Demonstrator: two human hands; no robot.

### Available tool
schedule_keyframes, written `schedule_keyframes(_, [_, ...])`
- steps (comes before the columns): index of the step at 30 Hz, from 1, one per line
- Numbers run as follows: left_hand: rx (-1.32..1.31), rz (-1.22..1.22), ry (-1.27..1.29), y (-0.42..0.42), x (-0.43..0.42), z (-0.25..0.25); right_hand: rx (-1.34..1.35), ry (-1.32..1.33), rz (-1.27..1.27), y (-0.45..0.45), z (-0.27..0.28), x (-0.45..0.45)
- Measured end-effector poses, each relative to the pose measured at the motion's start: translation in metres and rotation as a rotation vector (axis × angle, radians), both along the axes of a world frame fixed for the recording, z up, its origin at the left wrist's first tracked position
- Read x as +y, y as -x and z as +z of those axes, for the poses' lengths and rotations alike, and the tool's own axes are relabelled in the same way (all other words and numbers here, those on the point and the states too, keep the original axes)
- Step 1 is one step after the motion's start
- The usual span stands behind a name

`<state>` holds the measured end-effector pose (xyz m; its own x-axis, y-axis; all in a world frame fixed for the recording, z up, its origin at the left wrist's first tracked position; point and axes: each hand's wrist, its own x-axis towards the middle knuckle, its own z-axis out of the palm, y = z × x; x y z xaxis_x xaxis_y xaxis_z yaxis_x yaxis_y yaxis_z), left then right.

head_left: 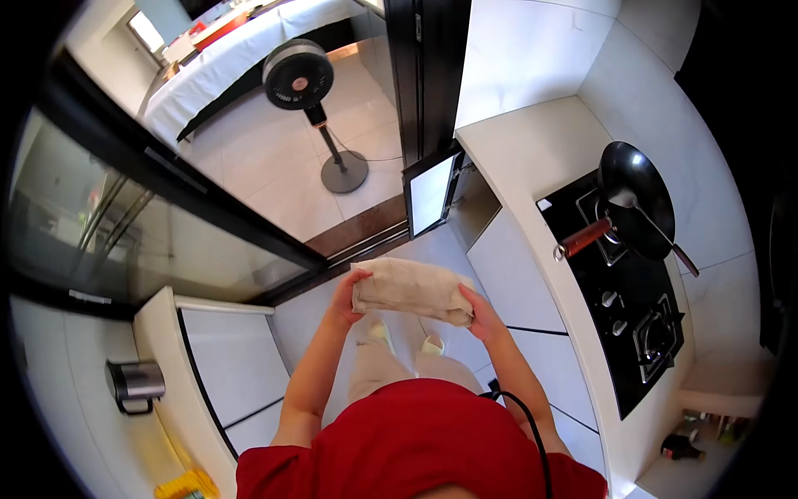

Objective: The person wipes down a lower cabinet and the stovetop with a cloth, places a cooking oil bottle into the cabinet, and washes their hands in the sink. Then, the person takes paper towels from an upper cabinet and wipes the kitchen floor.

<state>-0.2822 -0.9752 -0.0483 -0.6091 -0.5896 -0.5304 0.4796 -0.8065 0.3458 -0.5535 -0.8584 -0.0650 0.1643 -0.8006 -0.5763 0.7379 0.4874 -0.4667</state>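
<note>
A beige folded cloth (413, 289), long and roughly rectangular, is held out level in front of my body. At its left end, my left hand (348, 293) is closed on the edge with the fingers partly hidden. My right hand (478, 313) grips the opposite end, thumb on top. Below the cloth are my legs and light slippers (431, 344) on the tiled floor.
To the right, a wok (636, 200) with a ladle inside rests on the black gas hob (594, 283). A low cabinet door (430, 193) hangs open ahead. Beyond the doorway stands a fan (299, 76). A kettle (137, 384) is on the left counter.
</note>
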Motion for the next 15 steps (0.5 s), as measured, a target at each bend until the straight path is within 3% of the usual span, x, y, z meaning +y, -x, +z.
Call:
schedule_keyframes(7, [-0.285, -0.428, 0.009, 0.062, -0.144, -0.056, 0.058, -0.149, -0.339, 0.012, -0.064, -0.053])
schedule_keyframes(10, [-0.225, -0.643, -0.016, 0.090, -0.203, -0.087, 0.011, -0.164, -0.529, 0.000, -0.070, -0.085])
schedule_keyframes(15, [-0.374, -0.747, 0.011, 0.132, -0.274, -0.127, 0.039, -0.217, -0.759, -0.015, -0.081, -0.158])
